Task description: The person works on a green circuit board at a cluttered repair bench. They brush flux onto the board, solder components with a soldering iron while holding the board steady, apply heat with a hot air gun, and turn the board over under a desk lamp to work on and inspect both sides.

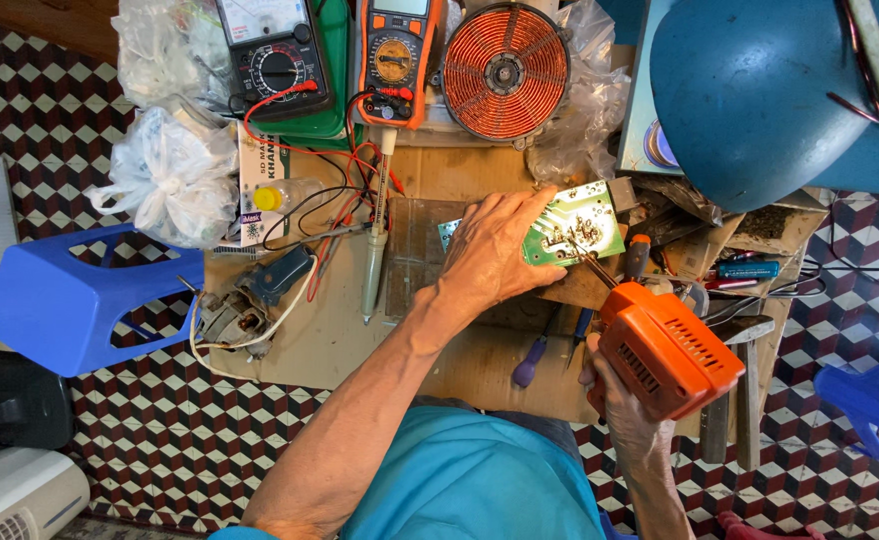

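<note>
Item: green circuit board [573, 224], held flat on the cardboard-covered bench [460, 360] under our left hand [495, 250], fingers spread and closed over its near edge

Item: orange soldering gun [665, 350], gripped in our right hand [620, 400], which is wrapped around the handle; its tip meets the board near the board's lower middle

Handling note: in our judgement the joint wants the board pinned without rocking, fingers kept back from the tip, and the tip laid on one pad only, lifted straight off

Surface: worn cardboard sheets over a low table. Behind the board we list an orange digital multimeter [395, 55], a black analogue meter [275, 55], a copper induction coil [506, 72], tied plastic bags [170, 170], a small bottle with yellow cap [285, 195], a pen-type iron [375, 265], a purple-handled screwdriver [530, 362]

Room: floor tiled in red, black and white cubes [160, 430]; blue plastic stool [80, 300] at left, a large blue domed shell [760, 90] at upper right
</note>
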